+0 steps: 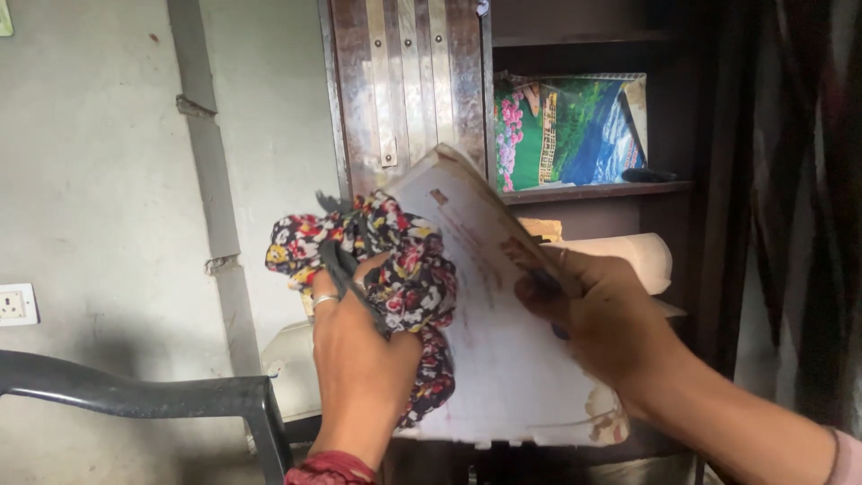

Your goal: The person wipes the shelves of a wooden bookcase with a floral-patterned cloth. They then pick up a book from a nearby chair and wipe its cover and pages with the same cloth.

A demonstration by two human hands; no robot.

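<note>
From the head camera I logged both hands raised in front of a dark wooden cabinet point(409, 85). The left hand point(359, 346) had its fingers point(337, 283) clenched around a bunched floral cloth point(395, 265), with a ring visible on one finger. The cloth was pressed against the face of a white stained board point(489, 359), at the board's 9 o'clock edge. The right hand point(602, 328) gripped the same board from its 3 o'clock side, fingers curled over the edge and thumb on the front face.

The board was held tilted. Its long axis ran from about 11 o'clock, where the top corner stood near the cabinet door, down to about 5 o'clock, where a worn lower corner showed near the right wrist. Reddish smears marked the face between the two hands.

The relation I noted as governing: the cloth sat at the upper left of the board face, so the uncovered surface lay from the left hand's fingers toward 4 o'clock, along the long axis. The left hand was the nearer one to that surface; the right hand served only as a clamp.

Behind, at 1 o'clock, a colourful landscape picture point(570, 130) leaned on a shelf point(597, 190). A dark plastic chair point(135, 391) stood at 8 o'clock, and a wall socket point(16, 305) at 9 o'clock.
</note>
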